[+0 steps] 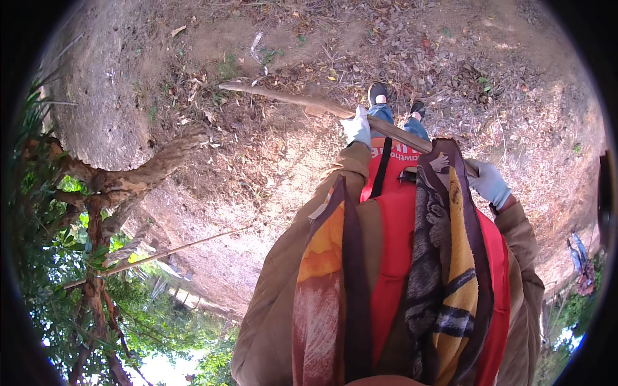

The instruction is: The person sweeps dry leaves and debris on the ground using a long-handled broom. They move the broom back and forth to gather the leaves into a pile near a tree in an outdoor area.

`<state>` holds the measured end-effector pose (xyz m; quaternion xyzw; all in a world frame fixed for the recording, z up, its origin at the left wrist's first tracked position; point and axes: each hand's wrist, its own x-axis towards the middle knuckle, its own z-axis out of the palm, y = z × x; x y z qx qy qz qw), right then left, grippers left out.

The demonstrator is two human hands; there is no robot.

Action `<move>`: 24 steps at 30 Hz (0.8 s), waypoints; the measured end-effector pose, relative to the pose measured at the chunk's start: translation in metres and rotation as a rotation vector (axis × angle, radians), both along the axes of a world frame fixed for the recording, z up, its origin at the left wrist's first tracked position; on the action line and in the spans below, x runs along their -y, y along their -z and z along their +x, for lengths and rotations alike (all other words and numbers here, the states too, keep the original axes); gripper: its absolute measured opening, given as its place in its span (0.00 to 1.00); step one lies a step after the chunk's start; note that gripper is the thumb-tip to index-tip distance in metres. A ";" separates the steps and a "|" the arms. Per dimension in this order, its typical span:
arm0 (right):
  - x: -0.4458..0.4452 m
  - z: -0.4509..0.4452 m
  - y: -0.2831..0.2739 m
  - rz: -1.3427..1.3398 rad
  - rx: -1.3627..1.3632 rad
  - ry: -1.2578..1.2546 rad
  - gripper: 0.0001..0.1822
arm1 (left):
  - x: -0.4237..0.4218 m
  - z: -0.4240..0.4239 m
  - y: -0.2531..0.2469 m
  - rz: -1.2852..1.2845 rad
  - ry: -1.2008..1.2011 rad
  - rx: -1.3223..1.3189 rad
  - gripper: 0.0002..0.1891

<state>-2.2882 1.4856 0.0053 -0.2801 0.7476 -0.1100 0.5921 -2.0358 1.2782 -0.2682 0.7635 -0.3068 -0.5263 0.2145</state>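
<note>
A long, slightly bent wooden pole (289, 98) slants across in front of my body. My left hand (357, 126), in a pale glove, is closed around its middle. My right hand (488, 183), gloved too, grips near the pole's right end. A patterned towel (446, 231) hangs from my neck and hides a stretch of the pole between the hands. The far left end narrows and lies over the leaf-strewn ground; whether it touches is unclear. Beneath the pole shows a red garment (393, 178) with white lettering and a black strap.
My feet in open-toed footwear (378, 94) stand on dry soil and leaf litter (463, 62). A thick, crooked tree trunk (145, 171) rises at left. A thin straight stick (183, 249) slants beside it. Another person (582, 263) is far off at right.
</note>
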 end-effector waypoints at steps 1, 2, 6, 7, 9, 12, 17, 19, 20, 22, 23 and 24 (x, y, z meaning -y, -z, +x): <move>-0.012 -0.006 -0.009 0.043 -0.028 -0.029 0.28 | -0.008 -0.002 -0.008 -0.014 -0.045 -0.029 0.19; -0.016 -0.009 -0.019 0.040 0.004 0.003 0.28 | 0.001 -0.007 -0.043 0.129 -0.108 -0.192 0.18; -0.068 -0.022 0.007 -0.001 0.017 0.103 0.28 | 0.009 -0.001 -0.099 0.353 -0.032 -0.284 0.16; -0.061 -0.022 0.009 0.013 -0.004 0.054 0.28 | 0.006 0.007 -0.082 0.332 -0.091 -0.310 0.17; -0.023 -0.016 0.006 0.043 -0.040 -0.053 0.28 | 0.017 0.019 -0.081 0.276 -0.091 -0.268 0.19; 0.029 0.016 0.028 -0.088 -0.167 -0.135 0.27 | 0.078 0.055 -0.069 0.185 -0.174 -0.326 0.17; 0.090 0.049 0.035 -0.289 -0.073 -0.132 0.25 | 0.162 0.110 -0.002 0.258 -0.135 -0.243 0.17; 0.025 0.043 0.062 -0.208 0.045 0.088 0.26 | 0.131 0.041 -0.037 0.238 -0.051 0.010 0.18; 0.018 0.031 0.041 -0.082 -0.036 -0.013 0.26 | 0.105 0.022 -0.039 0.201 0.058 0.176 0.19; -0.015 0.017 0.009 0.022 -0.118 0.007 0.24 | 0.050 -0.002 -0.032 0.128 0.190 0.310 0.19; -0.027 0.010 0.002 0.035 -0.064 0.081 0.24 | 0.024 -0.002 -0.027 0.093 0.188 0.281 0.19; -0.029 0.009 -0.016 0.112 -0.045 0.126 0.25 | 0.010 -0.014 -0.045 0.120 0.117 0.163 0.18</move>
